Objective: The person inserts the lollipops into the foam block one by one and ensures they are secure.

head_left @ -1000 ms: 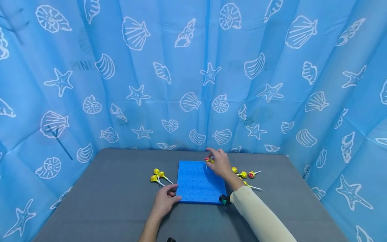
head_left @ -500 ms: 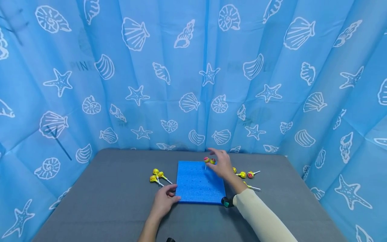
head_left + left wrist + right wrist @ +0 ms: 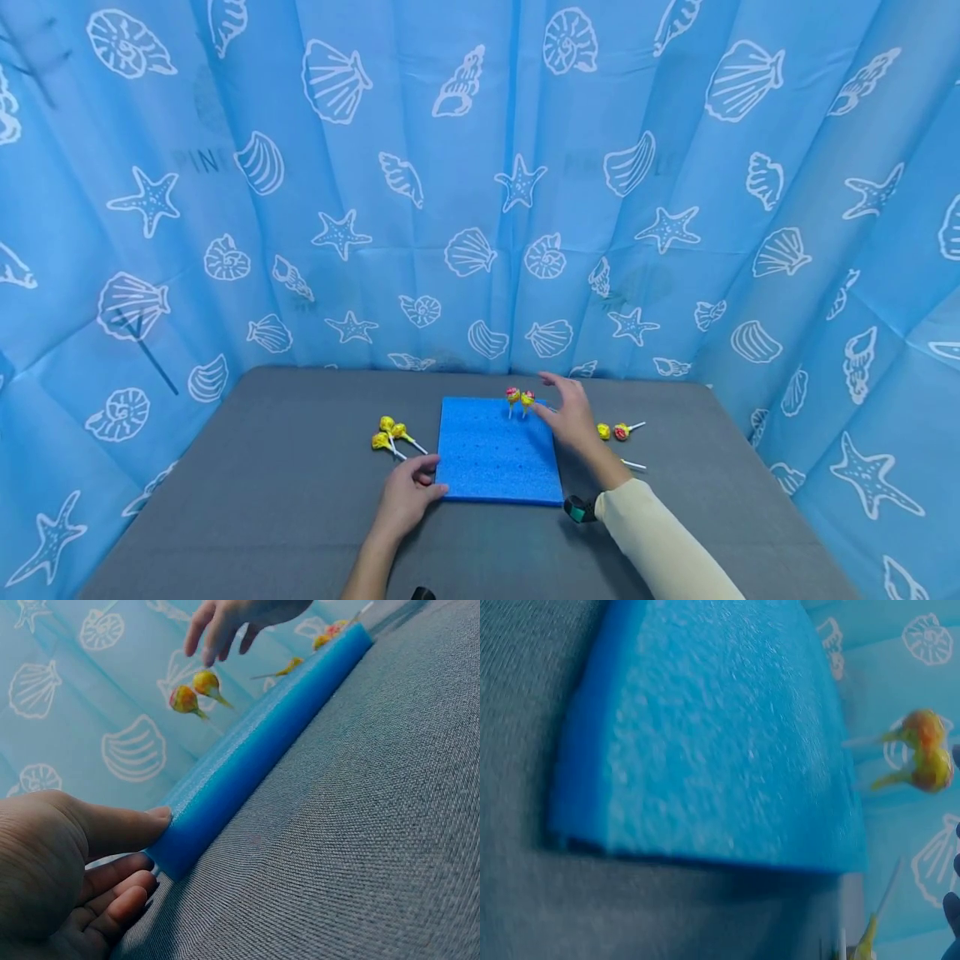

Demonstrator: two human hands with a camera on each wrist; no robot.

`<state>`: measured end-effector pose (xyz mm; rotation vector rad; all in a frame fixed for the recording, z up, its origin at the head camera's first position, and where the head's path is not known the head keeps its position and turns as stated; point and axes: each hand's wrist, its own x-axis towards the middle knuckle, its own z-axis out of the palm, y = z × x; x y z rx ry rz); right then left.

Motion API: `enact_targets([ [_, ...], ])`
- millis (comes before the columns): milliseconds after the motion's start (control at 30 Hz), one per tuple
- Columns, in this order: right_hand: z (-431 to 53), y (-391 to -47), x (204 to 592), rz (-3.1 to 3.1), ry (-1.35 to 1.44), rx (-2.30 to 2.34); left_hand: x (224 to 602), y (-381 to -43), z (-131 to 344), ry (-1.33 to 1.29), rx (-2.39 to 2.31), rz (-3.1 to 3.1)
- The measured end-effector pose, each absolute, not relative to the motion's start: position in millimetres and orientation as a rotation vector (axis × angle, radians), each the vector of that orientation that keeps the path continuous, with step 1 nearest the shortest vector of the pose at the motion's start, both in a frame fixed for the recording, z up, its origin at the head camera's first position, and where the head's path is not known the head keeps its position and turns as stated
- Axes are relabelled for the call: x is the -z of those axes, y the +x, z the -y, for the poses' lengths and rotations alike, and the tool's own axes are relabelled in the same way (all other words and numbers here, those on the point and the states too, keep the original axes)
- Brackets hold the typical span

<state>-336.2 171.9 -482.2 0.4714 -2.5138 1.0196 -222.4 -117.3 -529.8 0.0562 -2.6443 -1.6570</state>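
A flat blue foam board [image 3: 491,462] lies on the table, with small holes in its top. Two lollipops [image 3: 513,394] in yellow and red wrappers stand upright side by side near its far right edge, sticks in the foam. My left hand [image 3: 403,497] holds the board's near left corner; in the left wrist view the thumb [image 3: 127,826] lies against the top edge and the fingers curl at the side. Beside the standing lollipops, my right hand [image 3: 576,423] hovers with spread fingers and nothing between them. Only its fingertips [image 3: 952,911] show in the right wrist view.
Several yellow lollipops [image 3: 381,442] lie left of the board. More lollipops [image 3: 622,432] lie to its right, partly hidden behind the right forearm. The grey tabletop [image 3: 300,483] meets a blue shell-patterned curtain [image 3: 480,200] at the back and sides.
My right hand has let go of the second lollipop and moved right, away from it. Both lollipops stand in the foam. The left hand has stayed at the corner.
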Motion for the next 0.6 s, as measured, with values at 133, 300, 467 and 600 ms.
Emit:
enact_targets([
  [133,-182,-337,481,2.541,0.383,-1.101,529,-223,118,0.046,1.66,2.641],
  [300,-195,-341,479,2.595,0.289,-1.155,528,-223,118,0.05,1.659,2.646],
  [467,-211,-344,479,2.666,0.243,-1.118,529,-222,117,0.051,1.651,2.648],
  [600,-221,-345,483,2.705,0.222,-1.081,529,-222,117,0.055,1.638,2.65],
])
